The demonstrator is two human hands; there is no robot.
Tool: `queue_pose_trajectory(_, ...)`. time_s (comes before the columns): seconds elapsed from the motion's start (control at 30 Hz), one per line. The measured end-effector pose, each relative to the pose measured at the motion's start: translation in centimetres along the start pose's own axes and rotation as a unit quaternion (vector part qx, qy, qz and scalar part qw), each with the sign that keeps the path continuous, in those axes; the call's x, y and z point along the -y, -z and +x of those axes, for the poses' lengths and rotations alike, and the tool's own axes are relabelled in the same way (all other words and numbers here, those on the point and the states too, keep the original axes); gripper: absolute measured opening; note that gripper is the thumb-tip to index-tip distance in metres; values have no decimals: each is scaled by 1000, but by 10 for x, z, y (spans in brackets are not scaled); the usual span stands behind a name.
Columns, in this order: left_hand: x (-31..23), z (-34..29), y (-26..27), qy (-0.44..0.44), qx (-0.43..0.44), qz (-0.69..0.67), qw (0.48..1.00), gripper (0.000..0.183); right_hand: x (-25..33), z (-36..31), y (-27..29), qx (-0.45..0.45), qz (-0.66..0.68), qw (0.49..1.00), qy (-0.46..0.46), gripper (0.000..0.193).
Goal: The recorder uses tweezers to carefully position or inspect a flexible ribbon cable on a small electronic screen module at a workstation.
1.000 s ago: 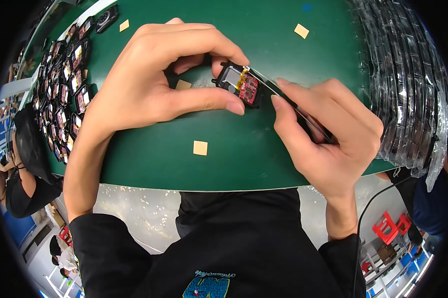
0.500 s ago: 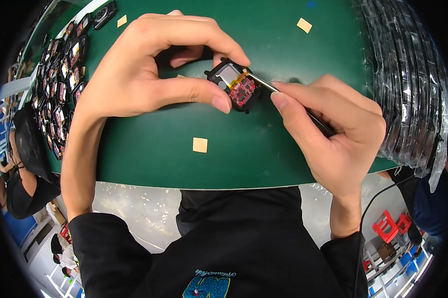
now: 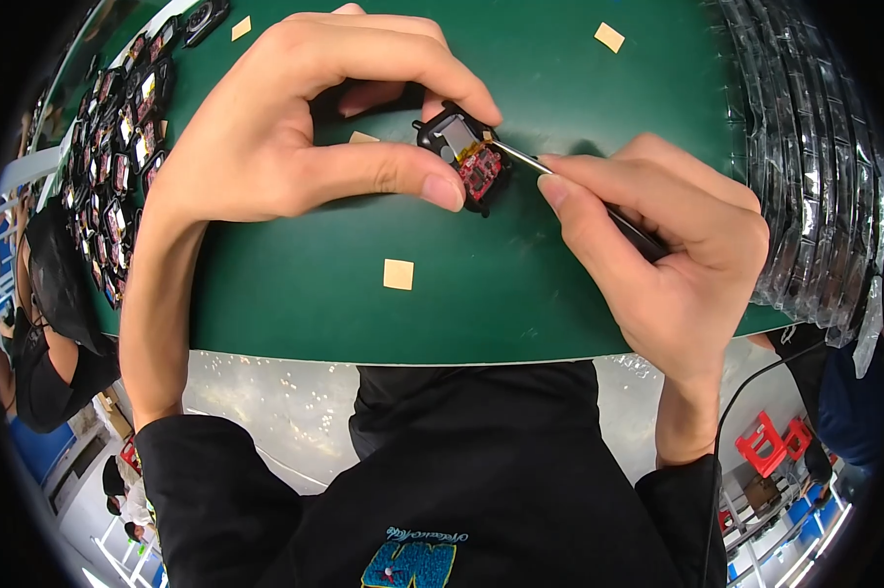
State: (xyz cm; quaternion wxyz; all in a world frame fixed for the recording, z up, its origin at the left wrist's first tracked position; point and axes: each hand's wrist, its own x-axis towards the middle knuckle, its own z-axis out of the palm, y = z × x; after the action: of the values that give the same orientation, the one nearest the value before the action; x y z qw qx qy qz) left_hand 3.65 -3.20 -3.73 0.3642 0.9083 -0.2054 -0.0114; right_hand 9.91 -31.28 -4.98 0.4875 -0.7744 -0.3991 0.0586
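Between the thumb and fingers of my left hand [image 3: 285, 127] is a small black device housing [image 3: 473, 208], tilted above the green table. Its inside faces up, showing a red circuit board [image 3: 480, 172], a silver-grey rectangular part [image 3: 455, 138] and a yellow flex cable [image 3: 469, 150]. My right hand [image 3: 672, 235] grips slim tweezers [image 3: 517, 155], silver at the tip and dark toward the back. Their tip meets the upper right edge of the housing, by the end of the flex cable. Whether it pinches anything there is too small to tell.
Many similar housings [image 3: 119, 167] with boards lie clustered at the left. Stacked clear plastic trays [image 3: 809, 167] fill the right side. Small cream squares [image 3: 398, 274] are scattered on the green table [image 3: 295, 314]. Another person's arm [image 3: 62, 358] shows at the far left.
The housing has shifted slightly right and up and tilted a little more. My right hand and the tweezers have moved slightly right, the tip staying at the housing's edge.
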Motion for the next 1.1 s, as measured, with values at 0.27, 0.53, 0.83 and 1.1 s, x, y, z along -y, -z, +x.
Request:
queue_pose_trajectory(0.27, -5, 2, 0, -2, 5, -18, 1000, 59, -2, 1, -1, -1, 5, 1000, 15, 18)
queue_pose_trajectory(0.53, -6, 4, 2, -25, 12, -10, 1000, 57, 0, -1, 1, 5, 0, 1000, 6, 20)
queue_pose_trajectory(0.83, -7, 4, 2, -12, 18, -18, 1000, 56, -1, 1, 1, 13, -9, 1000, 23, 19)
queue_pose_trajectory(1.1, -8, 8, 3, -33, 29, 20, 999, 52, -2, 1, 0, 5, -14, 999, 34, 19)
